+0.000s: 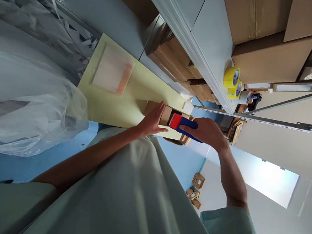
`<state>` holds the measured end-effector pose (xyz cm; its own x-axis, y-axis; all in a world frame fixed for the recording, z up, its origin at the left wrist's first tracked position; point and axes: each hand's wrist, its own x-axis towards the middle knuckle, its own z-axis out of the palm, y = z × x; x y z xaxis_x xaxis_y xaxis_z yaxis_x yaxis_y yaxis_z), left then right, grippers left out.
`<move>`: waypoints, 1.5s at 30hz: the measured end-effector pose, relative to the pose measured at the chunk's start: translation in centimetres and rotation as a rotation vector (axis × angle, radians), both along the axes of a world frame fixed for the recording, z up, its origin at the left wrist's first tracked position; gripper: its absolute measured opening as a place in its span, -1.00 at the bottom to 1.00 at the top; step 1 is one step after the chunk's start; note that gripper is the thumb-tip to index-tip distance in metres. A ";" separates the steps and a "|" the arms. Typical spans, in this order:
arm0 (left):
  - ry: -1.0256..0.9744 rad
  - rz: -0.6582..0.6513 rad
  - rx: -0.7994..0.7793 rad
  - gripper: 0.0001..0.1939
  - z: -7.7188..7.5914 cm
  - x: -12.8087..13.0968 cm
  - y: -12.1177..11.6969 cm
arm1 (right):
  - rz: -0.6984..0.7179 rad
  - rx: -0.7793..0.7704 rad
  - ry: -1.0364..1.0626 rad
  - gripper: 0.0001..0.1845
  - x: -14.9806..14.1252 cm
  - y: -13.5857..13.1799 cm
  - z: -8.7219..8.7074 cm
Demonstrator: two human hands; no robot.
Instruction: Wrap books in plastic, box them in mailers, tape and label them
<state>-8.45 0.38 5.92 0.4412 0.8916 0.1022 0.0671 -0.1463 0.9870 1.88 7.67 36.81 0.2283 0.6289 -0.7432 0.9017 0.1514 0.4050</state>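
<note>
A small brown cardboard box (167, 115) lies on the pale yellow tabletop (142, 84). My left hand (152, 122) grips it, fingers on one side and thumb stretched along the other. In my right hand (207, 131) is a blue and red tape dispenser (189, 124), its red toothed end against the box or just over it. I cannot tell whether tape is stuck down there. Close by on the yellow surface is a flat plastic pouch (113, 69) with a pinkish-orange strip.
Above the table runs a white shelf (193, 48) with large cartons (272, 61) and yellow tape rolls (231, 76). More boxes (176, 57) stand under it. A big translucent plastic bag (34, 97) bulges at the left. Small cartons (198, 181) sit on the blue floor (179, 161).
</note>
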 end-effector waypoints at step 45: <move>0.228 -0.067 0.219 -0.66 0.4 -0.5 3.6 | -0.030 -0.121 0.064 -0.25 11.0 0.6 -5.8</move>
<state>-8.97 3.99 6.35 0.5318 0.8276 0.1797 0.2662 -0.3648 0.8922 12.87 8.32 31.04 0.1954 0.5275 -0.8268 0.9300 0.1680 0.3270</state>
